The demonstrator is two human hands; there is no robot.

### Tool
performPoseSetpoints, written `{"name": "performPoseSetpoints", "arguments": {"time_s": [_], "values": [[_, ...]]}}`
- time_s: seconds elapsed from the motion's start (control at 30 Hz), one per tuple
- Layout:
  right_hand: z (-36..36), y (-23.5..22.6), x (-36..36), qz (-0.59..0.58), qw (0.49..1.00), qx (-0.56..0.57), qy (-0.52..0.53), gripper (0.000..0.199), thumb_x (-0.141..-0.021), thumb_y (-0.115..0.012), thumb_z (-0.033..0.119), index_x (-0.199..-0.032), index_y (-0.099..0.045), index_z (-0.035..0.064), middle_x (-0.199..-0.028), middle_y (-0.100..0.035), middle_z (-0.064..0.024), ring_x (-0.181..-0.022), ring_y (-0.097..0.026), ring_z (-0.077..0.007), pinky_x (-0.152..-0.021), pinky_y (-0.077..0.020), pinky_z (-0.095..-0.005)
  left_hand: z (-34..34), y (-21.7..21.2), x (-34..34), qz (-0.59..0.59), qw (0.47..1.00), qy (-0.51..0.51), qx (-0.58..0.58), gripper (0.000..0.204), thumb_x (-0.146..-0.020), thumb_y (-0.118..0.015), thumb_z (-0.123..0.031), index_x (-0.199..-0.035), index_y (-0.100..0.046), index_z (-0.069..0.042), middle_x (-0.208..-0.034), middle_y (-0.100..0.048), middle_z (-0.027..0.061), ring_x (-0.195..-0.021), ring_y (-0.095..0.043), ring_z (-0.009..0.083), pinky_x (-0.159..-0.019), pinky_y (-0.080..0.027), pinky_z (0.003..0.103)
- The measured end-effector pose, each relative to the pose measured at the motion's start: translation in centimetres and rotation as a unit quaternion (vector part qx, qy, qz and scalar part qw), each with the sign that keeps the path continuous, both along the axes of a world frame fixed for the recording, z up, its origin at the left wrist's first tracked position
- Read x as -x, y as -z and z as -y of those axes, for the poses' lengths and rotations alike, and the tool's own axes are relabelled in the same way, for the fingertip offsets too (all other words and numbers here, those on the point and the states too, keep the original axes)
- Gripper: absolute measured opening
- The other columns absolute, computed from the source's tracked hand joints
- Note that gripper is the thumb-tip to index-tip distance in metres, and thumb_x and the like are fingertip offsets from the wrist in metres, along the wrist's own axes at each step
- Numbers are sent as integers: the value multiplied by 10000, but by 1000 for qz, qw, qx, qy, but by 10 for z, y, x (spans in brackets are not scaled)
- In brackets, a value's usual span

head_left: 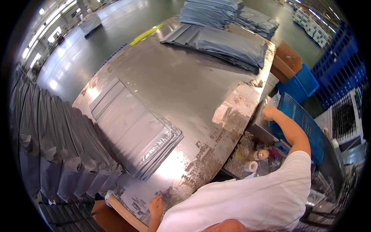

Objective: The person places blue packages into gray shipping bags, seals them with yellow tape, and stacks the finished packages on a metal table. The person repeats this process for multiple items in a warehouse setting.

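Observation:
My left hand (155, 206) is at the near edge of the metal table (166, 77), fingers curled; whatever is in them, if anything, does not show. My right arm stretches out past the table's right side. There my right hand (269, 113) is closed beside a metal box-like surface (261, 123) and a blue bag or cover (299, 120). A whitish piece (274, 99) shows just beyond its fingers, and what they grip is too small to tell. Left of centre on the table lies a stack of flat grey plastic bags (133, 125), apart from both hands.
Further wrapped grey packs (228, 42) and a bluish pile (208, 14) sit at the far end. Tall rows of grey bundles (58, 147) line the left. On the right are tape rolls (251, 166), a blue bin (303, 85), a cardboard box (286, 60) and blue pallets (340, 65).

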State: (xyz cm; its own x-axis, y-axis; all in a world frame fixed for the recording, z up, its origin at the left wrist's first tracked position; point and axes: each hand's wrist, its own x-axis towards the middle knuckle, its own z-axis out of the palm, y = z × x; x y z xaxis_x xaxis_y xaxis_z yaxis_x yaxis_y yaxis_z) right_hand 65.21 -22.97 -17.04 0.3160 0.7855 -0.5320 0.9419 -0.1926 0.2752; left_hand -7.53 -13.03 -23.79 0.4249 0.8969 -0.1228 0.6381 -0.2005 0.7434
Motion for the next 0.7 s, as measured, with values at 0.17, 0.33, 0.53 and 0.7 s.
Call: {"name": "performPoseSetpoints", "arguments": {"time_s": [0.17,0.33,0.53,0.7], "values": [[-165,-30,38,-43,987,-24,-154,177,-725,-552,213,-733,-637,58,-757,-629,-149,-755,-603,-332,-657,-471,-431,-13,-12,-61,-21,999,22,8,129,-784,-570,-56,-874,-652,-13,-796,-644,147,-799,-621,291,-726,-477,348],[-347,-98,60,-335,758,-560,-20,225,-825,-519,252,-907,-580,51,-902,-626,-167,-858,-581,-363,-745,-460,-405,-65,-49,-139,24,994,67,-84,170,-793,-561,-48,-948,-626,-22,-969,-623,157,-907,-592,297,-791,-457,343],[-312,-12,-77,-322,868,-367,92,710,-814,-546,493,-1277,-397,-25,-1310,-416,-206,-1224,-397,-301,-1007,-320,-354,-90,-34,-185,79,997,6,13,221,-834,-524,-66,-1035,-594,-9,-1086,-595,139,-1013,-559,269,-872,-421,326],[-249,85,29,-661,561,-260,425,664,-872,-485,481,-1343,-313,46,-1349,-366,-102,-1203,-389,-218,-1017,-283,-323,-156,24,-258,213,956,-41,200,460,-938,-382,-242,-1320,-351,12,-1369,-360,153,-1285,-312,230,-1059,-211,316]]}}
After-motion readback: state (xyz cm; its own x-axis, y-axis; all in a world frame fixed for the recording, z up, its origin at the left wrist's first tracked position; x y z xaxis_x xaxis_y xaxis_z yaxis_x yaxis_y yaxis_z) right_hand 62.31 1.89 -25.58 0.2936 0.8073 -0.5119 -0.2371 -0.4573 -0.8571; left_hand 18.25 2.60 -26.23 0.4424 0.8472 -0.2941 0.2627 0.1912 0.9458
